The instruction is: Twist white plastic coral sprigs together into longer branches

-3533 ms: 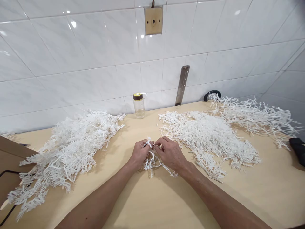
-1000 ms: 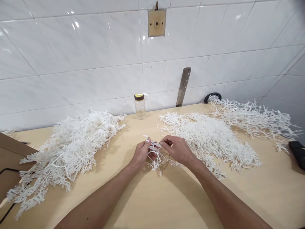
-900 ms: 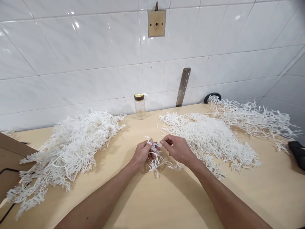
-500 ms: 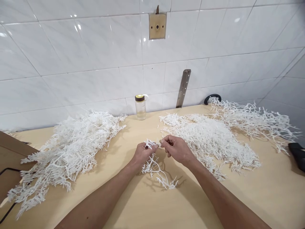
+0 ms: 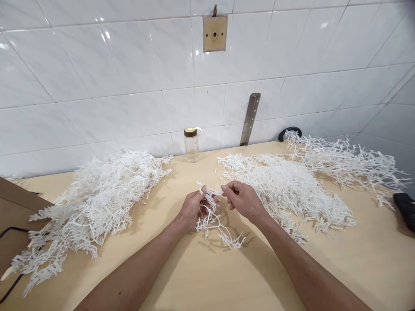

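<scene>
My left hand [image 5: 192, 209] is closed on a white branching plastic sprig [image 5: 210, 219], whose thin twigs hang below the fingers toward the table. My right hand [image 5: 242, 198] pinches the tip of a small white piece at the sprig's upper right end; whether that piece is joined to the rest I cannot tell. To the left lies a large heap of white branched sprigs [image 5: 110, 194]. Close to my right hand spreads a flatter pile of white sprigs [image 5: 288, 185].
Behind the hands stands a clear bottle [image 5: 192, 149] with a dark lid. A metal strip [image 5: 250, 120] leans on the tiled wall. Longer white branches [image 5: 350, 162] lie at the back right, near a black curved handle [image 5: 289, 131]. A cardboard box [image 5: 19, 216] is at the left edge.
The left thumb has lifted and the held sprig has turned, with more of it showing between the hands. My right hand has shifted slightly right, still pinching.
</scene>
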A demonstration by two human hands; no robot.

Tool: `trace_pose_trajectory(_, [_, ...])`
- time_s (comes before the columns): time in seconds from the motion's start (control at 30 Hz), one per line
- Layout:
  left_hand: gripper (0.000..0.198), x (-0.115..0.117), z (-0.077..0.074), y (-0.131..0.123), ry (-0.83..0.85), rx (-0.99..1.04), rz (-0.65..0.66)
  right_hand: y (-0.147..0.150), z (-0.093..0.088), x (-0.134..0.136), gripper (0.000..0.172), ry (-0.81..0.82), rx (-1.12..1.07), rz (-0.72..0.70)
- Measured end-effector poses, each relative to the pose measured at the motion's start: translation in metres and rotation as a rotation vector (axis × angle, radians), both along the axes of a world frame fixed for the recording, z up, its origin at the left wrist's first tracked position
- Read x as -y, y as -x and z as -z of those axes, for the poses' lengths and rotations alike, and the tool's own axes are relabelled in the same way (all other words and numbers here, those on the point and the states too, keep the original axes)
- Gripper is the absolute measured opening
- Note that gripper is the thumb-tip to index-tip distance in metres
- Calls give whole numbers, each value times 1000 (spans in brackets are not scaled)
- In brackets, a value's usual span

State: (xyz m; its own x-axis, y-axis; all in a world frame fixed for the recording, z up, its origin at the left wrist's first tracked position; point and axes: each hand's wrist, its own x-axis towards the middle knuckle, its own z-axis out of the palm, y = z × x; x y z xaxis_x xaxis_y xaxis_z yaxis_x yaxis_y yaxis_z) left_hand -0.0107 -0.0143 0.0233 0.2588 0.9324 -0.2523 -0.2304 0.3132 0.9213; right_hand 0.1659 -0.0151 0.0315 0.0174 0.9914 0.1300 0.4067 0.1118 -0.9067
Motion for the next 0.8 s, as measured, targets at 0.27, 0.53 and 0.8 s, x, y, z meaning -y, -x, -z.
trace_pose_trajectory(0.27, [43,-3,6,0,-24,-19,8,1,-3,2,36,-47,37,2])
trace_pose_trajectory(0.53, [37,-2,7,2,-53,-29,26,3,-7,4,37,10,-60,-34])
trace_pose_trajectory(0.8, [40,1,5,-1,-129,-119,-28,4,-6,5,35,21,-57,-60])
